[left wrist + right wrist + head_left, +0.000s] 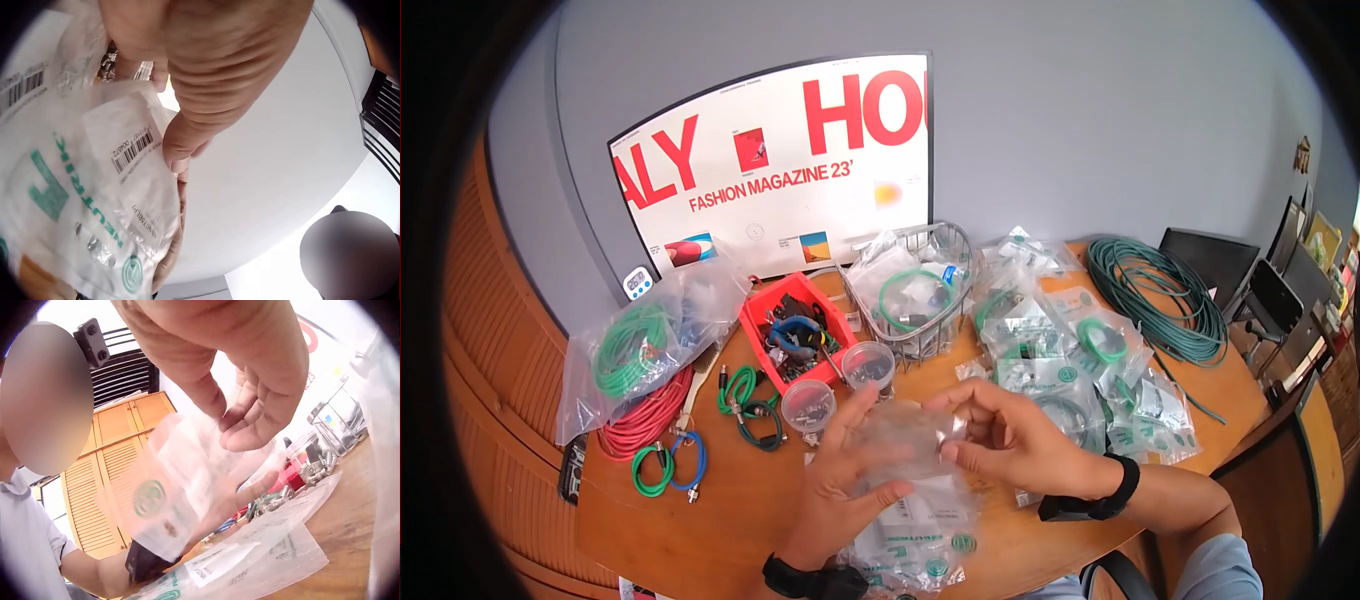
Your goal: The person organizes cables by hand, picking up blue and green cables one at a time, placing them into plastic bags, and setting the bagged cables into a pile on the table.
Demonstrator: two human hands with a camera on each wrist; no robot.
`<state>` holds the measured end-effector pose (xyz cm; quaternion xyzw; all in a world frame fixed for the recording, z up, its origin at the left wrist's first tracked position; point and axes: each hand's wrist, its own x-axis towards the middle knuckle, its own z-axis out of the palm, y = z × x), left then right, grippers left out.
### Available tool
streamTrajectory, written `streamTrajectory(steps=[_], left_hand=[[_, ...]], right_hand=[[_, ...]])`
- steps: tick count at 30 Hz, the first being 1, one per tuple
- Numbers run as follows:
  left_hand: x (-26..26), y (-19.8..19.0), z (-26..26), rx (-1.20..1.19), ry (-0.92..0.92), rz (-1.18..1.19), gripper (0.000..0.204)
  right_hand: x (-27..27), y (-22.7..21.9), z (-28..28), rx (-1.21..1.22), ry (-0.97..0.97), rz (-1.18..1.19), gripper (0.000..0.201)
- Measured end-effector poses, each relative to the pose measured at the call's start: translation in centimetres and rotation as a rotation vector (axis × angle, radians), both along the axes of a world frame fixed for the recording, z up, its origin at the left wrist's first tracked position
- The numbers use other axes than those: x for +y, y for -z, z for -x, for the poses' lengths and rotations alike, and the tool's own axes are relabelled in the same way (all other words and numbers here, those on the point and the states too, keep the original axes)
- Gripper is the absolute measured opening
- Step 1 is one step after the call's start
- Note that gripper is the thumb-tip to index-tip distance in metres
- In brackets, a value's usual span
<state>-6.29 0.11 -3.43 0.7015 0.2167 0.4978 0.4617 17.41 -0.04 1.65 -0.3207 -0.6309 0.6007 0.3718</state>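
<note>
In front of me my right hand (1015, 435) pinches a clear plastic bag (900, 435) between thumb and curled fingertips. A bright glint shows at those fingertips. My left hand (835, 490) stands beside the bag, blurred, fingers long and straight, thumb spread well apart. In the left wrist view the left thumb (181, 140) overlaps the edge of a bag with green lettering, a white barcode label (131, 147) and a small shiny piece (94, 244). Below the hands, more printed clear bags (915, 545) lie on the table; in the right wrist view they lie flat.
Two clear round tubs (808, 405) stand before a red bin (772, 300) of connectors and tools. Behind is a wire basket (945, 335). Bagged cables (1040, 375) and a dark green cable coil (1170, 300) lie right. Red cable (645, 425) and short cables (745, 395) are left.
</note>
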Motion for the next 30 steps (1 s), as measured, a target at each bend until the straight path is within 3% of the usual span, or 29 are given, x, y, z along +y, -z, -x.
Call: streamTrajectory(steps=[2, 6, 8, 12, 14, 24, 28, 30], left_hand=[[-0.7, -1.2, -1.3, -0.325, -0.137, 0.252, 0.053], [0.4, -0.4, 0.5, -0.295, -0.077, 0.386, 0.061], [0.1, -0.2, 1.3, -0.173, -0.050, 0.612, 0.041], [-0.6, 0.2, 0.8, -0.049, -0.144, 0.551, 0.021], [-0.7, -0.5, 0.5, -0.014, -0.199, 0.522, 0.010], [-0.5, 0.5, 0.9, 0.054, -0.244, 0.424, 0.014], [-0.5, 0.3, 0.8, -0.015, -0.122, 0.439, 0.017], [-0.5, 0.1, 0.8, -0.045, -0.067, 0.473, 0.021]], right_hand=[[-0.4, -1.1, 0.2, -0.118, 0.133, -0.173, 0.044], [-0.3, -1.5, -0.2, -0.164, 0.151, -0.262, 0.043], [0.0, -0.7, -0.5, -0.214, 0.164, -0.251, 0.044], [-0.1, -0.2, -1.2, -0.158, 0.162, -0.164, 0.049], [0.1, -0.2, -1.4, -0.017, 0.101, -0.040, 0.055], [0.5, 0.7, -1.9, -0.062, 0.076, 0.186, 0.066], [0.4, 1.7, -1.5, -0.020, 0.162, -0.075, 0.053], [0.0, 1.1, -1.6, -0.186, 0.200, -0.174, 0.048]])
